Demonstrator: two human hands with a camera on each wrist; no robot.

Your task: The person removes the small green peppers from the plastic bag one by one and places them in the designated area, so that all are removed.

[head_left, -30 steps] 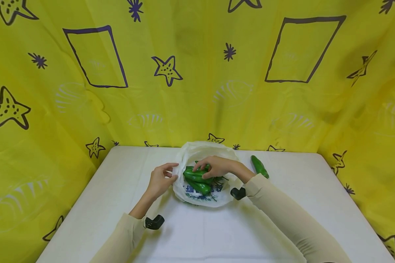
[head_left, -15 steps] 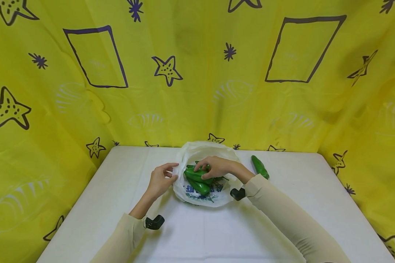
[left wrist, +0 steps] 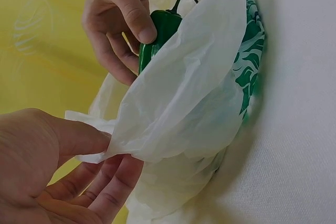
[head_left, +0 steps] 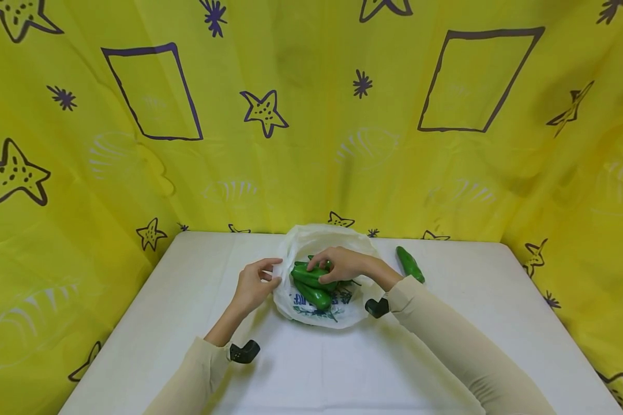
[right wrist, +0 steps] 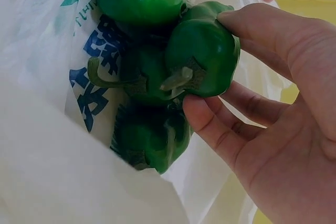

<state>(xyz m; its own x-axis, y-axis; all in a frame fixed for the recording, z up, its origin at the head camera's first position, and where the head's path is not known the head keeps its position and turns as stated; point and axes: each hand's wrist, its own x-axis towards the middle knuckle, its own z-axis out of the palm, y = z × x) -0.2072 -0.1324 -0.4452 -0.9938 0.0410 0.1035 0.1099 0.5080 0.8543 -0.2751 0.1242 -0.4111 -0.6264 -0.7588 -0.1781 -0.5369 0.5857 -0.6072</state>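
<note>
A white plastic bag [head_left: 337, 319] with blue and green print stands with its mouth wide on the table, several green peppers [head_left: 316, 297] inside. My left hand [head_left: 252, 285] pinches the bag's left rim between thumb and fingers, which the left wrist view shows up close. Reaching into the bag from the right, my right hand [head_left: 342, 263] holds one green pepper [right wrist: 202, 45] between thumb and fingers. That pepper lies on top of the others, its stem towards the right wrist camera. The far ends of the lower peppers are hidden.
One loose green pepper [head_left: 409, 264] lies on the white table [head_left: 446, 300] to the right of the bag. A yellow curtain [head_left: 311, 173] with star drawings hangs behind and at both sides.
The pepper under my right hand has shifted slightly to the right within the bag. My left hand keeps its hold on the rim.
</note>
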